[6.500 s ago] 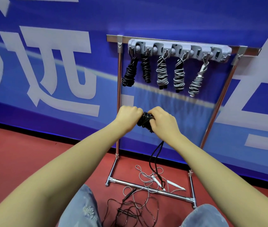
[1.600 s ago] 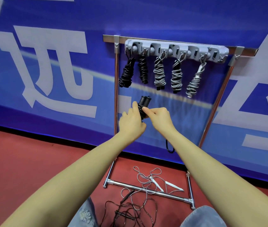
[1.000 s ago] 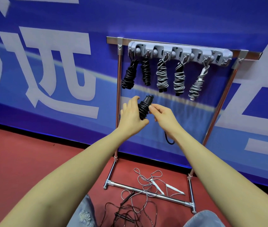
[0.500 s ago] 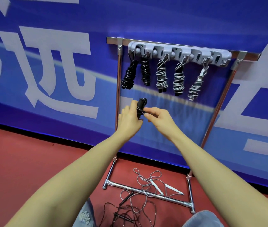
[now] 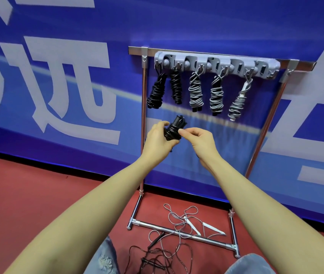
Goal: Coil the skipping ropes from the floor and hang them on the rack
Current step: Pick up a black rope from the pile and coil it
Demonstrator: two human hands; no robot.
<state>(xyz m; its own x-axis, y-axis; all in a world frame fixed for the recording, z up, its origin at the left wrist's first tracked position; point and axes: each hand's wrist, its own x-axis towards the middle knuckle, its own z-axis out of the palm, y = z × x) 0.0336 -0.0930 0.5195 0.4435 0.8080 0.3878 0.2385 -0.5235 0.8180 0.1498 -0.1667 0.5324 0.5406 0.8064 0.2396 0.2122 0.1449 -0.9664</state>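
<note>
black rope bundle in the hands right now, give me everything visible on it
The black rope bundle is a glossy black cord, plastic by its look, wound in tight turns round its handles, whose dark ends poke out at the top. It tilts slightly right, held in the air below the rack's hook strip. The left hand grips its lower part; the right hand pinches the cord at its side.
</note>
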